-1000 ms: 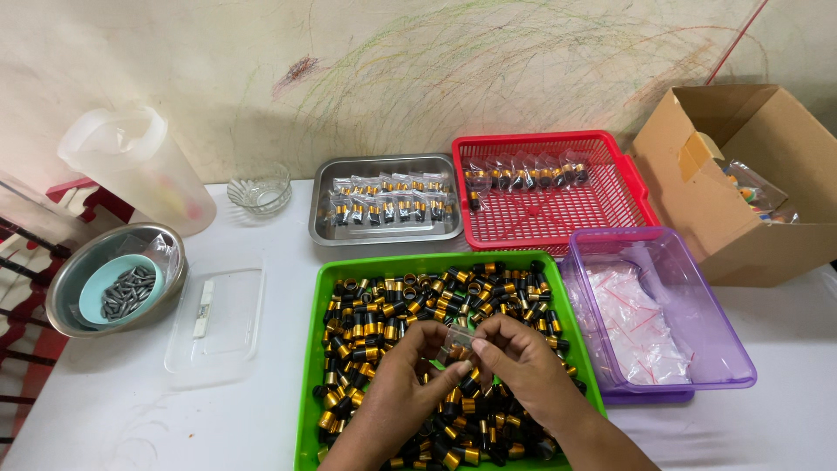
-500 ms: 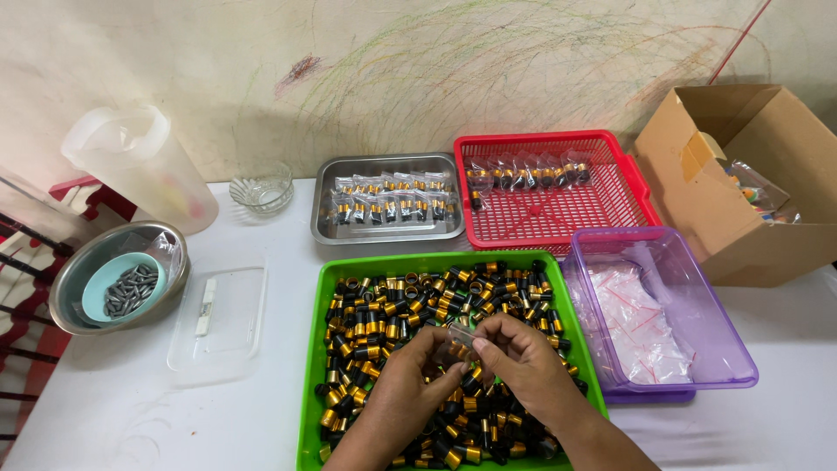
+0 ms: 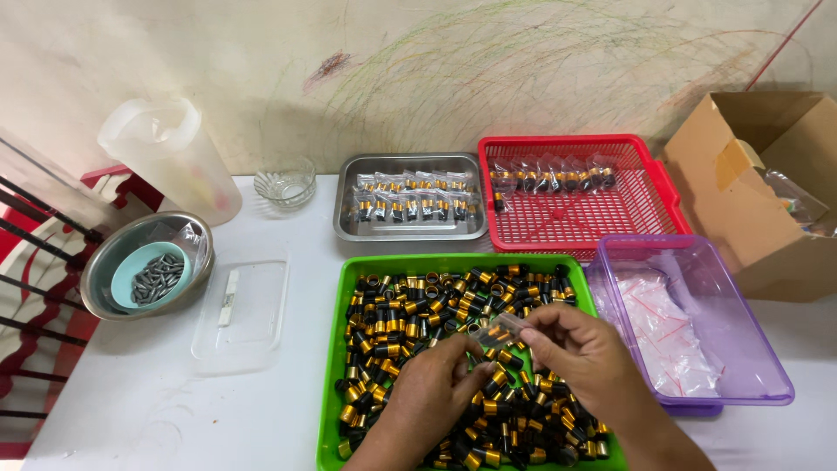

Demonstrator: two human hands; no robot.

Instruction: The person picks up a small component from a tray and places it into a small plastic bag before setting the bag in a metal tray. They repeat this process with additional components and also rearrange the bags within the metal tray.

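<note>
A green tray (image 3: 330,366) in front of me is heaped with several small black-and-gold cylinders (image 3: 410,310). Both my hands hover over its middle. My right hand (image 3: 582,353) pinches a small clear plastic bag (image 3: 501,327) by its edge. My left hand (image 3: 434,392) is curled just left of the bag, its fingertips close to the bag's mouth and pinched together; whether a cylinder sits between them is hidden.
A purple bin (image 3: 750,349) with clear bags sits right of the tray. Behind are a red basket (image 3: 645,209) and a steel tray (image 3: 342,218) with filled bags. A cardboard box (image 3: 776,183), a glass bowl (image 3: 285,185), a pitcher (image 3: 170,157), a metal bowl (image 3: 100,270) and a clear lid (image 3: 253,323) stand around.
My hands have stayed over the tray's middle. The fingers shifted slightly around the small clear bag; nothing else moved.
</note>
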